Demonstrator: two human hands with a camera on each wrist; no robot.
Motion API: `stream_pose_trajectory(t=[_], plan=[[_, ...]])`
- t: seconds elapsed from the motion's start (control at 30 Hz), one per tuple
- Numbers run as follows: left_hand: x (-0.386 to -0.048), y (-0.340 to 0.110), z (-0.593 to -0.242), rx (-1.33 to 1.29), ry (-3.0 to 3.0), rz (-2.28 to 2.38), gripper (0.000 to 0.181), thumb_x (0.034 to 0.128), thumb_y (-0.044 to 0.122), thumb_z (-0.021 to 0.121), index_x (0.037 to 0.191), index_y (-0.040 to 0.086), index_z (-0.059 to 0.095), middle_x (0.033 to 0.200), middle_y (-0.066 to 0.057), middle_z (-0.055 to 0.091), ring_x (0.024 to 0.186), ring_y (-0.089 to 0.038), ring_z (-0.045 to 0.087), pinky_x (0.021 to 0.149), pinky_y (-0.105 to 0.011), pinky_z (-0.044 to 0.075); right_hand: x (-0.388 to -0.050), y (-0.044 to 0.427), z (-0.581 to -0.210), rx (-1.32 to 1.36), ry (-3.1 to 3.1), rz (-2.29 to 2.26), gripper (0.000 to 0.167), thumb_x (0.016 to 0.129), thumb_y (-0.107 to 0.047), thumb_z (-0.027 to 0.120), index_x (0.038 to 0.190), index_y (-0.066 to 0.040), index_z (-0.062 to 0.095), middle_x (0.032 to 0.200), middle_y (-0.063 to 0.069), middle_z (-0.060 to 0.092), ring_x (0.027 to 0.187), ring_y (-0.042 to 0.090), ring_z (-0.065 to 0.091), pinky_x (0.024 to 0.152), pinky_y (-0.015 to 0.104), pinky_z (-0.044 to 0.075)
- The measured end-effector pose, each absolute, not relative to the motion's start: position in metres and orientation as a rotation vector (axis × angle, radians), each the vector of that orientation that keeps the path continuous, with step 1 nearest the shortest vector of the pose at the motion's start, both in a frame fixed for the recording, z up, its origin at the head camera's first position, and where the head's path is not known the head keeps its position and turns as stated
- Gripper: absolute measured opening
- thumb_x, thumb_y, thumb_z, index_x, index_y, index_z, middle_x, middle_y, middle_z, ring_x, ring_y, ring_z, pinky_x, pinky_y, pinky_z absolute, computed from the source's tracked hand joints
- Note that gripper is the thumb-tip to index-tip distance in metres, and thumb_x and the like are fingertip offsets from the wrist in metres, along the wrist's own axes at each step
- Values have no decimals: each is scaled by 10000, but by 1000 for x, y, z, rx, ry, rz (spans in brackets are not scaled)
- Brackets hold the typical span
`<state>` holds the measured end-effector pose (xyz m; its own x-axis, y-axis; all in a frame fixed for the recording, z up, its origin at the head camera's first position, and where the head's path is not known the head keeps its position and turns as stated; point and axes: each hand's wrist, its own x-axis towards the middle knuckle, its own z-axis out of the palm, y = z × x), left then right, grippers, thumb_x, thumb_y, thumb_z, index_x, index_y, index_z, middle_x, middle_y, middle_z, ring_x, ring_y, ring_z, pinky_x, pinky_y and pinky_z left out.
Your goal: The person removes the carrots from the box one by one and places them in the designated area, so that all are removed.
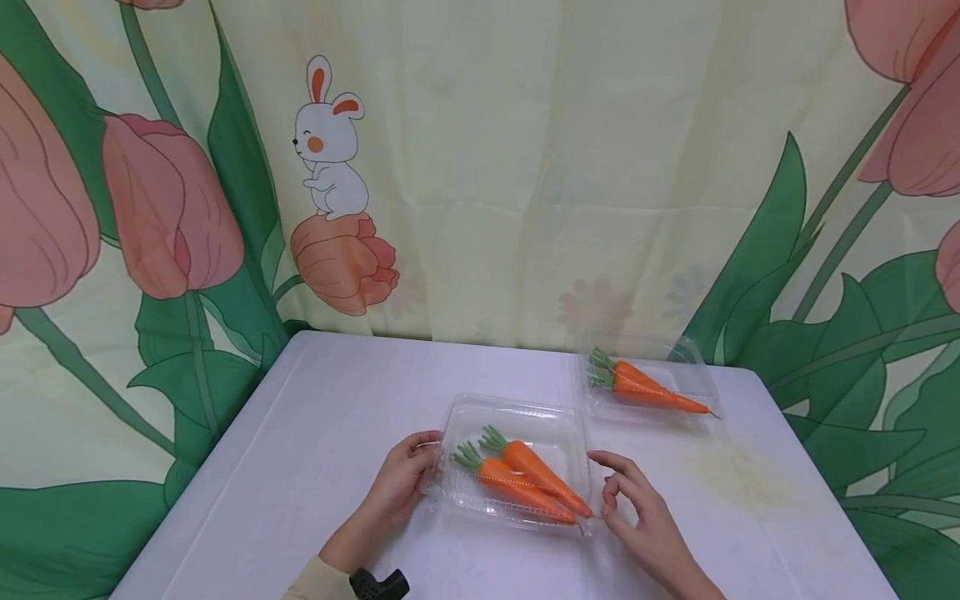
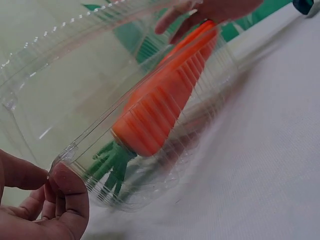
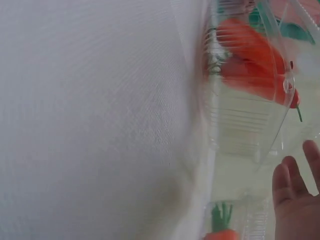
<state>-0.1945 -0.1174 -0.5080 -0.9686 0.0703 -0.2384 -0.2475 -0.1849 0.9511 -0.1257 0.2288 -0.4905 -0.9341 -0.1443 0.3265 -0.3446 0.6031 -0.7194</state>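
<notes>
A clear plastic box (image 1: pixel 551 417) with its lid raised holds two orange carrots (image 1: pixel 536 471) with green tops, lying side by side. My left hand (image 1: pixel 397 479) pinches the box's left edge; in the left wrist view the thumb and fingers (image 2: pixel 70 192) of that hand grip the rim near the green tops (image 2: pixel 112 167). Just right of the box, near the carrot tips, is my right hand (image 1: pixel 648 525), its fingers bent and apart with nothing held. In the right wrist view my right hand (image 3: pixel 297 195) is beside the box, with a gap between them.
A second clear box (image 1: pixel 701 387) with carrots (image 1: pixel 652 387) stands at the table's back right. The white table (image 1: pixel 300 442) meets a curtain (image 1: pixel 480 167) printed with tulips and a rabbit. A dark band (image 1: pixel 378 585) is on my left wrist.
</notes>
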Motion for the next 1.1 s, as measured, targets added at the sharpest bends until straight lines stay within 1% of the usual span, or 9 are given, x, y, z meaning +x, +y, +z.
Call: stream_pose_trajectory(t=[0.1,0.2,0.33,0.43,0.5,0.57,0.63,0.87,1.1], plan=[[-195,-119,-508,-204,1847,2246,399,982,26,581,1361,-78,513,976,-54,612,779,-113,561,623,-203,497,-127,230,-488,394,-2605,1324,196,935,-10,636,905,-188,560,1457,-43,564,1269,144,524,1049,506,486],[-195,-120,-508,-185,1822,2238,417,1011,62,584,1393,-83,504,999,-52,605,791,-106,563,637,-201,513,-130,230,-485,393,-2591,1422,54,989,-92,588,1019,-121,552,1500,9,538,1367,185,467,1072,752,363],[-195,-121,-508,-146,1782,2231,428,1030,50,562,1422,-101,476,979,-53,604,782,-94,573,666,-196,548,-136,230,-482,408,-2535,1513,140,1013,-144,560,1132,-93,508,1518,48,527,1375,76,427,1058,826,270],[-196,-122,-508,-130,1775,2224,402,1030,28,545,1402,-104,471,917,-44,606,772,-99,583,676,-198,555,-142,231,-481,432,-2500,1509,199,1011,-134,549,1200,-104,492,1517,46,528,1344,-36,411,1136,679,329],[-196,-122,-508,-127,1786,2216,389,1031,32,543,1393,-95,476,907,-40,607,777,-107,585,684,-201,557,-146,232,-480,466,-2471,1513,242,1012,-116,540,1246,-100,482,1523,61,516,1344,-54,411,1185,453,357],[-197,-121,-509,-128,1791,2211,382,1035,42,547,1389,-84,482,915,-38,607,783,-117,585,690,-205,557,-150,232,-478,493,-2437,1538,277,1009,-93,538,1279,-103,477,1527,57,501,1350,-54,413,1150,218,333],[-197,-121,-508,-129,1797,2203,385,1040,54,548,1397,-74,482,935,-44,603,789,-122,582,694,-207,555,-155,232,-475,513,-2410,1568,317,1010,-87,537,1318,-95,462,1531,54,478,1361,-58,403,1096,74,282],[-199,-123,-505,-129,1793,2173,404,1043,74,553,1416,-54,468,1076,-63,580,810,-126,572,691,-211,539,-170,231,-465,527,-2361,1651,482,1024,-76,514,1479,-45,358,1533,132,414,1360,-95,369,1055,60,334],[-203,-130,-501,-134,1898,2012,424,1024,187,623,1391,4,516,983,-37,596,843,-152,579,670,-235,539,-190,232,-457,605,-2354,1713,646,1030,-98,519,1620,-131,258,1656,195,288,1455,-26,334,1089,65,312]])
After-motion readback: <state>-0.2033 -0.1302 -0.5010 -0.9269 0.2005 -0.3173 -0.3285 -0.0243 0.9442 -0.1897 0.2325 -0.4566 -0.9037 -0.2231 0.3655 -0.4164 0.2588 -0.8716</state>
